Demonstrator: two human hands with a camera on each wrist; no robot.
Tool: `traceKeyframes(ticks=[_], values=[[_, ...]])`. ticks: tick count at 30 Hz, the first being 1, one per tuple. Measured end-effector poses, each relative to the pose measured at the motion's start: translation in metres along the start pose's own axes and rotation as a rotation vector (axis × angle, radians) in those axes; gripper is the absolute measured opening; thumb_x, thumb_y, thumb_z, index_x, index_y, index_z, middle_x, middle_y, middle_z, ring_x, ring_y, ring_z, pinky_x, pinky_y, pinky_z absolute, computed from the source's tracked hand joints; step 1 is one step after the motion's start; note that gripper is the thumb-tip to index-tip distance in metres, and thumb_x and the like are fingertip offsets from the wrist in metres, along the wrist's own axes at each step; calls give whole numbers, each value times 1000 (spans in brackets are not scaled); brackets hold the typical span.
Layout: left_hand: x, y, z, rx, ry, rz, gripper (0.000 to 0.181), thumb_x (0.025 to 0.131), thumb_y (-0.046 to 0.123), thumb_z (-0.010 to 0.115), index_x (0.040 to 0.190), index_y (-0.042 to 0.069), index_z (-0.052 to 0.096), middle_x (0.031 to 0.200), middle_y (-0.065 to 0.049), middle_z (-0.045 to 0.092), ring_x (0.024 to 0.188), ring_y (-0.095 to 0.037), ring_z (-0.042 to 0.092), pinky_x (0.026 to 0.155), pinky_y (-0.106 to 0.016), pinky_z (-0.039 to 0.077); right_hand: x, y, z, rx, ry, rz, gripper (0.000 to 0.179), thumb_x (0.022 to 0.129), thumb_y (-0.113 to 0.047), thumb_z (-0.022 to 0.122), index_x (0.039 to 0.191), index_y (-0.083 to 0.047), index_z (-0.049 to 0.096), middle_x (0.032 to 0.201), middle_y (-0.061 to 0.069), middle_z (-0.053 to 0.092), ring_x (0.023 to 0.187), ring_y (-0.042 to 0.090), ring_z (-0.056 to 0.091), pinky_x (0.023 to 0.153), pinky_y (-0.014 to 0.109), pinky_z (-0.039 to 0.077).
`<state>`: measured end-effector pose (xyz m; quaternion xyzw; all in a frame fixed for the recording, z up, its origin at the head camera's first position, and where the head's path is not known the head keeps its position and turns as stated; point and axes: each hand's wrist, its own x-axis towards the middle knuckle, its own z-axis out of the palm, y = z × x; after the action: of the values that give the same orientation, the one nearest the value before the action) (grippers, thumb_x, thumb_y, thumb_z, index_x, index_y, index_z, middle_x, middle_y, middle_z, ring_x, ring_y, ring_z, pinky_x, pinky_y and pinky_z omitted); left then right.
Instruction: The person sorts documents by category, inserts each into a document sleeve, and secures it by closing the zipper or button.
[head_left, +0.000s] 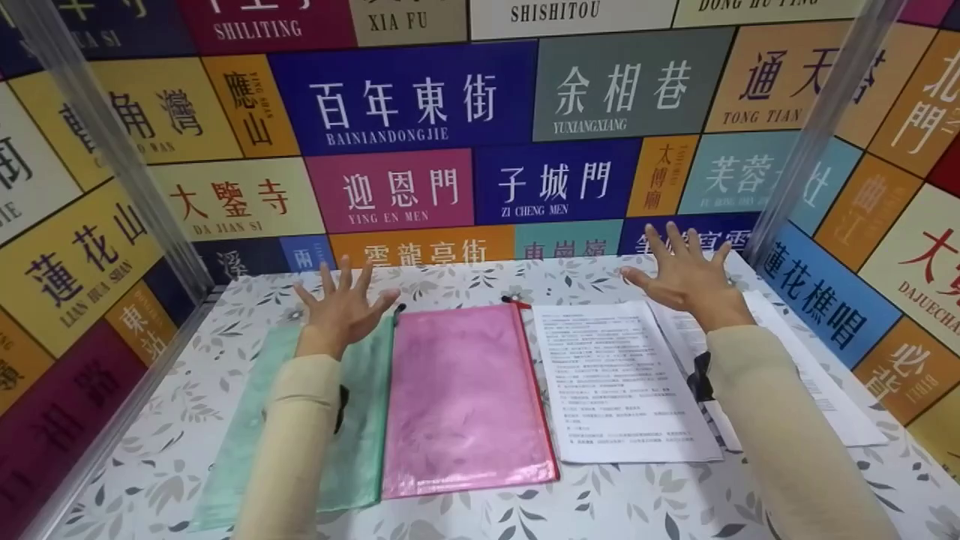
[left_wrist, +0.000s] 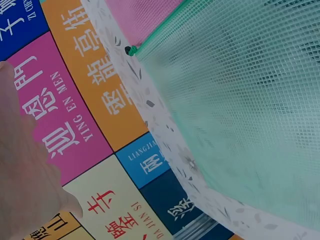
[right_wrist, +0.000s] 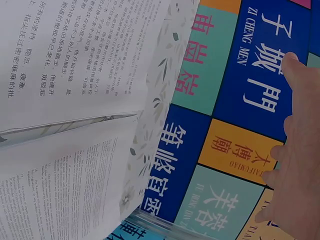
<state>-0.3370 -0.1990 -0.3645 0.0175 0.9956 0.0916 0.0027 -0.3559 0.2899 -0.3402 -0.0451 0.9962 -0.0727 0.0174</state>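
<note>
Both hands are raised with fingers spread, holding nothing. My left hand (head_left: pixel 340 307) hovers above the far end of a green mesh zip pouch (head_left: pixel 352 450), which its forearm partly covers. A pink zip pouch (head_left: pixel 465 397) with a red edge lies beside the green one, in the middle. My right hand (head_left: pixel 690 277) is over the far end of the papers. A printed stack of sheets (head_left: pixel 619 390) lies right of the pink pouch. Beyond it, a second set of printed sheets (head_left: pixel 847 405) is partly hidden by the right forearm.
The table (head_left: pixel 600 502) has a white cover with a grey leaf pattern. Behind it stands a wall of coloured name panels (head_left: pixel 405 97). Clear upright corner strips (head_left: pixel 817 120) rise at the left and right back corners.
</note>
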Motion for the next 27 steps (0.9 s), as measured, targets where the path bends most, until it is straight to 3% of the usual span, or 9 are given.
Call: traceKeyframes(ticks=[9,17,27], values=[[-6,0,3,-73,-33,27,89,96,75,23,163,20,4,168,-17,-12,150,-51,-21,105,-79,-21,-4,4,-2,21,13,1,104,90,-82,28,161,-16,-8,165,26,-14,148,55,-13,104,76,-23],[-9,3,12,-77,-1,65,89,95,76,24,163,22,6,169,-16,-9,151,-49,-20,106,-79,-20,-13,15,-1,24,30,-9,103,90,-82,27,161,-16,-10,165,26,-13,149,54,-12,104,75,-24],[-20,22,30,-118,43,145,83,98,71,28,163,21,11,169,-14,9,153,-49,4,112,-77,-11,-27,13,4,73,55,-57,96,94,-78,27,162,-20,-9,168,21,-9,153,48,-7,114,74,-12]])
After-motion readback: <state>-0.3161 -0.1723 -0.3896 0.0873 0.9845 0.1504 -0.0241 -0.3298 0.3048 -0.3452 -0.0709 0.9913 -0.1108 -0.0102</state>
